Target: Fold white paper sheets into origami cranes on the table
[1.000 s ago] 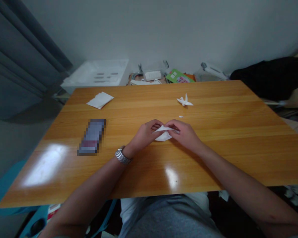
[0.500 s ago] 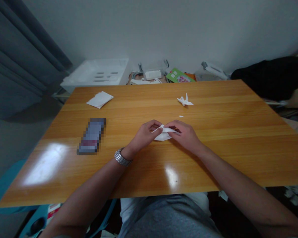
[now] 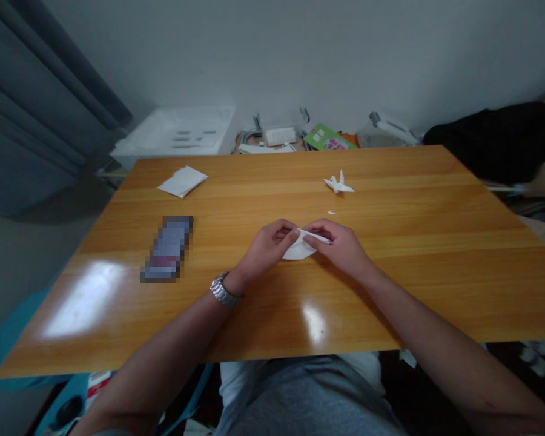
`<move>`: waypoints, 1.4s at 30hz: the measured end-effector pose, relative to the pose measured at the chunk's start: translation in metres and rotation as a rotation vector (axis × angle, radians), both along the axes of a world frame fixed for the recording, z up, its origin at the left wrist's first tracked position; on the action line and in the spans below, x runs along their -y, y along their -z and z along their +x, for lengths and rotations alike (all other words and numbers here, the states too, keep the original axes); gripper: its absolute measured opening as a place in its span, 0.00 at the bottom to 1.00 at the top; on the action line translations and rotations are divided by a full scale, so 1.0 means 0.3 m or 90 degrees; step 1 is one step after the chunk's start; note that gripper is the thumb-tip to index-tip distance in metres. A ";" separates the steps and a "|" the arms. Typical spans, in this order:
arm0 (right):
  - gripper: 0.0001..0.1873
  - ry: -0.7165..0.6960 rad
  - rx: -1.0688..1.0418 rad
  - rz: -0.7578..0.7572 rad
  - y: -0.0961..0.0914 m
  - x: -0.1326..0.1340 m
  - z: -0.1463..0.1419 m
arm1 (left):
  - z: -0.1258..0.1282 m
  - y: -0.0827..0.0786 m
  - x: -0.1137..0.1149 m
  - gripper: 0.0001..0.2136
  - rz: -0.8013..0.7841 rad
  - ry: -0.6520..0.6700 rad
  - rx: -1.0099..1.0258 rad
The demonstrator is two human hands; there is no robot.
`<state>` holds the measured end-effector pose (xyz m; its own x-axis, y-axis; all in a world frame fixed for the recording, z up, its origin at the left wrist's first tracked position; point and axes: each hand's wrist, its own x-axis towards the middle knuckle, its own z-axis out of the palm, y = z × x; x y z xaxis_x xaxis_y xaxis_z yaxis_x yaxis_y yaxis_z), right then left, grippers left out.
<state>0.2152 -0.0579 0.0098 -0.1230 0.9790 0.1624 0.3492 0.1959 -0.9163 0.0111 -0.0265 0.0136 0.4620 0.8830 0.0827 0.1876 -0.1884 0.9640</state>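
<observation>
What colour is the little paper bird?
The paper bird is white; the head view shows it.

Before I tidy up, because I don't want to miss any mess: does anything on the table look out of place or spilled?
Just one tiny white scrap, lying stray on the table between the paper bird and the right hand, apart from the held paper. Nothing looks spilled.

You've got a phone (image 3: 168, 249), pixelated btw, on the left of your table (image 3: 436, 242), with a blue chair (image 3: 4, 342) poking out past that edge. Behind it you have a white tray (image 3: 195, 124), a green booklet (image 3: 320, 138), and black cloth (image 3: 490, 136) off right. Grey curtain (image 3: 27, 103) on your left.
</observation>
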 end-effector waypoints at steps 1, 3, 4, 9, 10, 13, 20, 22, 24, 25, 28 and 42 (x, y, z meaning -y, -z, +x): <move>0.11 0.000 0.023 0.011 -0.004 0.001 0.002 | -0.001 -0.003 0.001 0.16 0.005 -0.001 -0.008; 0.10 0.001 0.059 0.033 -0.012 0.004 0.005 | -0.003 -0.006 0.000 0.16 0.017 -0.005 -0.018; 0.10 0.000 0.067 0.039 -0.015 0.005 0.006 | -0.005 -0.006 -0.002 0.15 0.023 -0.007 -0.018; 0.09 -0.017 0.056 0.030 -0.018 0.005 0.011 | -0.014 0.001 -0.009 0.13 0.032 -0.008 -0.035; 0.09 -0.017 0.050 0.025 -0.018 0.004 0.012 | -0.015 0.001 -0.009 0.13 0.028 -0.006 -0.037; 0.10 -0.017 0.027 0.008 -0.014 0.000 0.019 | -0.016 -0.003 -0.010 0.12 0.013 -0.001 -0.032; 0.13 -0.003 -0.011 -0.036 -0.007 -0.011 0.034 | -0.012 -0.021 -0.007 0.12 0.004 -0.012 -0.012; 0.13 0.003 -0.025 -0.037 -0.003 -0.012 0.036 | -0.010 -0.023 -0.005 0.12 0.001 -0.016 -0.012; 0.14 0.003 -0.030 -0.037 0.002 -0.013 0.037 | -0.008 -0.023 -0.005 0.12 0.007 -0.028 -0.024; 0.14 0.002 -0.030 -0.036 0.004 -0.014 0.037 | -0.007 -0.022 -0.005 0.12 0.010 -0.036 -0.034; 0.15 -0.001 -0.032 -0.033 0.010 -0.016 0.037 | -0.007 -0.020 -0.007 0.13 0.011 -0.043 -0.050; 0.14 0.013 -0.048 -0.057 0.004 -0.013 0.035 | -0.024 -0.029 -0.009 0.15 -0.009 0.015 -0.046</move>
